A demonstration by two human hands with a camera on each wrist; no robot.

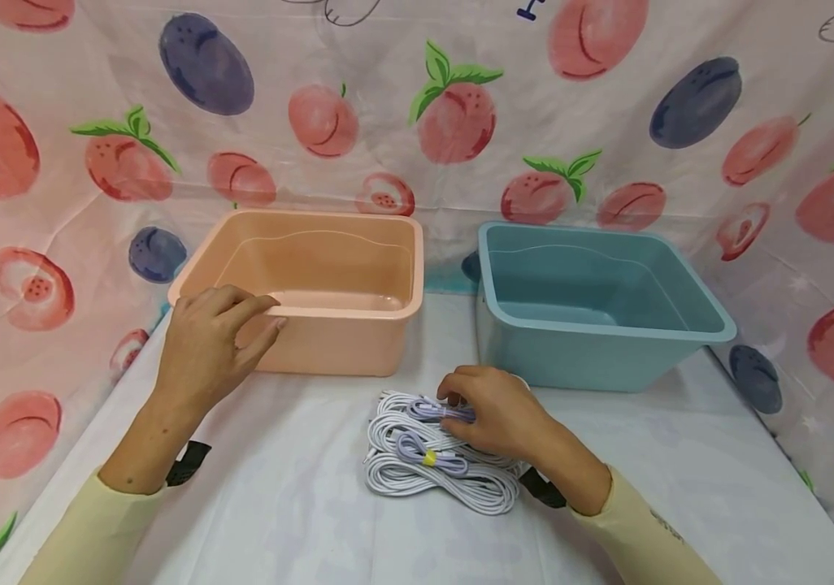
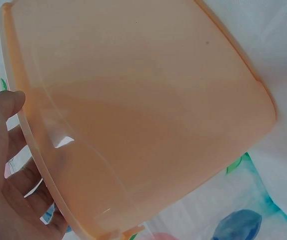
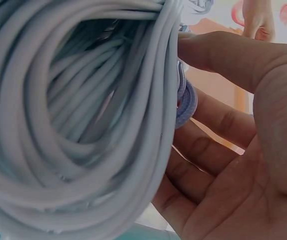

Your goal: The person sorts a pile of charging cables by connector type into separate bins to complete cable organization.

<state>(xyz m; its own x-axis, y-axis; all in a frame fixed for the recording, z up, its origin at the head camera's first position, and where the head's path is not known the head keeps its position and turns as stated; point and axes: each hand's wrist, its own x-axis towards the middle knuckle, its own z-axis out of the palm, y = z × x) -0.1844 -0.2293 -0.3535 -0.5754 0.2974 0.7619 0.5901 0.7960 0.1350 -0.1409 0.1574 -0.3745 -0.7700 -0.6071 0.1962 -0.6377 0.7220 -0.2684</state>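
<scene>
My left hand [image 1: 205,345] holds the front rim of a peach plastic bin [image 1: 329,341] near its left corner, the rim between thumb and fingers. The left wrist view shows the bin's smooth wall [image 2: 143,100] beside the thumb. My right hand [image 1: 501,410] is over a pile of coiled white cables [image 1: 446,483]. Its thumb and index finger pinch a small purple cable bundle [image 1: 427,409] on top. A second purple cable bundle [image 1: 417,455] with a yellow tie lies nearer to me. In the right wrist view, white loops [image 3: 83,125] hide part of the purple cable [image 3: 186,107].
A blue-green bin [image 1: 607,357] stands at the back right, behind my right hand. White cloth [image 1: 285,487] covers the table. A fruit-print curtain [image 1: 388,65] hangs directly behind both bins and along the sides.
</scene>
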